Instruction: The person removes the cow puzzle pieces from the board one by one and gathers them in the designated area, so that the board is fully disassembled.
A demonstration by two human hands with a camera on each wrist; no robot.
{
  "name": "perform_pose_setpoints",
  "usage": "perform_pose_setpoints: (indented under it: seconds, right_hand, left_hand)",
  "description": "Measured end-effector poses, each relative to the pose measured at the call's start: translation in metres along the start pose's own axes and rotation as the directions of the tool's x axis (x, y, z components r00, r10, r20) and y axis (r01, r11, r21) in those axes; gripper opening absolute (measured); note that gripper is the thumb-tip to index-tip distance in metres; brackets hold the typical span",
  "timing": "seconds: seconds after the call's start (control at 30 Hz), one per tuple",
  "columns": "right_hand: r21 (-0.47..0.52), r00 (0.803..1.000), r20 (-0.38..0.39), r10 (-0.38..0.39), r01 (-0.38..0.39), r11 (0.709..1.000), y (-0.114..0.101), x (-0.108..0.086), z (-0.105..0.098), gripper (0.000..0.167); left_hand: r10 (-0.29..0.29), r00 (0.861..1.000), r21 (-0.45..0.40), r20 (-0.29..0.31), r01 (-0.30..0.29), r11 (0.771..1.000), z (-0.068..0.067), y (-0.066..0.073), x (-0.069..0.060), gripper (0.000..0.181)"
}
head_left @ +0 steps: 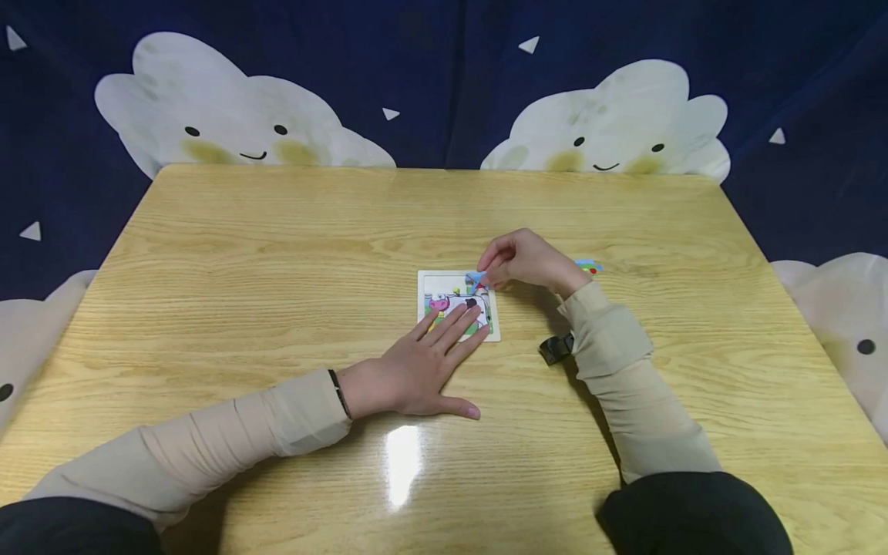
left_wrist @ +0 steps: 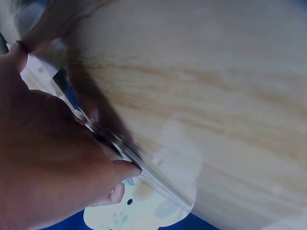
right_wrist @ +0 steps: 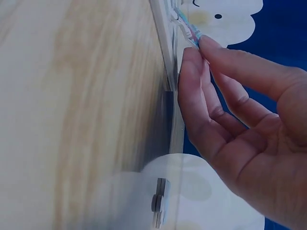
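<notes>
A square puzzle board (head_left: 422, 287) with a cow picture and a white border lies on the table. My left hand (head_left: 423, 376) rests palm down across its lower part, fingers straight and spread over the cow. In the left wrist view the board's edge (left_wrist: 165, 184) shows under that hand's fingers. At the board's upper right corner, my right hand (head_left: 530, 260) pinches a small colourful puzzle piece (right_wrist: 191, 32) between thumb and fingertips. The piece is tilted against the board in the right wrist view, and its lower part is hidden.
Beyond the right wrist lies another colourful puzzle piece (head_left: 590, 267), partly hidden by the arm. A black object (head_left: 555, 350) sits beside the right sleeve. The wooden table (head_left: 277, 231) ends at a dark blue curtain (head_left: 444, 85) with clouds.
</notes>
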State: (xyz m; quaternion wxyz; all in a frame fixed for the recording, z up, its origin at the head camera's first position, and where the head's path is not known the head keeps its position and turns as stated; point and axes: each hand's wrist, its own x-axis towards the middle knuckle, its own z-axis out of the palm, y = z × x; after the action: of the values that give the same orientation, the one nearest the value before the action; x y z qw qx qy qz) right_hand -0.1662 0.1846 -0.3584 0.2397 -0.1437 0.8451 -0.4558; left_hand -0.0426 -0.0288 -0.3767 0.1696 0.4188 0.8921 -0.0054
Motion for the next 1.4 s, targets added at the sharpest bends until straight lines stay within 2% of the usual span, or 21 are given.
perform_pose_setpoints:
  seconds: [0.23,0.47,0.93,1.13,1.4]
  right_hand:
    - [-0.003,1.000,-0.024,-0.014,0.014,1.000,0.001,-0.002,-0.001,0.013]
    - [0.032,0.997,-0.079,0.006,-0.004,0.999,0.007,-0.010,-0.013,0.009]
    - [0.081,0.982,-0.165,0.092,-0.080,0.994,0.035,-0.050,-0.059,0.017]
    - [0.070,0.971,-0.212,0.113,-0.100,0.993,0.048,-0.060,-0.078,0.019]
    - [0.055,0.956,-0.245,0.160,-0.151,0.987,0.075,-0.078,-0.106,0.023]
  left_hand:
    - [-0.002,1.000,-0.007,-0.003,0.002,1.000,0.000,0.000,-0.001,0.104]
    - [0.005,1.000,-0.026,-0.013,-0.005,1.000,0.001,0.000,-0.001,0.104]
    - [0.002,1.000,-0.049,-0.027,-0.004,0.999,0.003,-0.001,0.000,0.105]
    - [0.011,0.999,-0.048,-0.039,-0.013,0.999,0.003,-0.002,-0.001,0.104]
    - [0.008,0.999,-0.029,-0.040,-0.009,1.000,0.003,-0.002,-0.002,0.104]
